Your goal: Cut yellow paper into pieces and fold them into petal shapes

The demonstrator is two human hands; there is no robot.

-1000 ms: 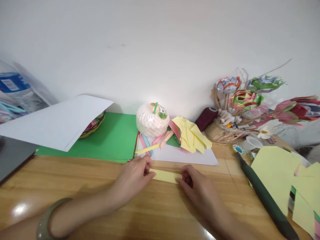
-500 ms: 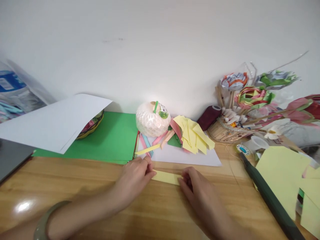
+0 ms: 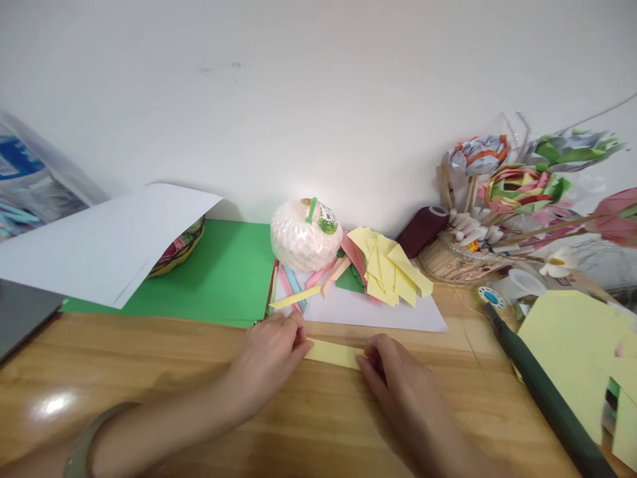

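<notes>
A narrow yellow paper strip (image 3: 332,353) lies lengthwise between my hands, just above or on the wooden table. My left hand (image 3: 275,346) is closed on the strip's left end, thumb against the fingertips. At the right end, my right hand (image 3: 393,368) pinches the paper with curled fingers. Behind the strip, a white paper sheet (image 3: 328,317) carries a pile of yellow paper pieces (image 3: 391,265) and a folded yellow strip (image 3: 294,297) lying over pink and blue ones.
A foam-netted round fruit (image 3: 304,242) stands against the wall. Green sheets (image 3: 233,272) and a curled white sheet (image 3: 114,232) lie left. To the right are a maroon thread spool (image 3: 422,230), a basket (image 3: 448,262) of paper flowers, a dark green rod (image 3: 542,392) and yellow sheets (image 3: 567,352).
The view has shifted slightly, so things on the right appear farther right. Both hands keep their hold on the yellow strip, almost unmoved.
</notes>
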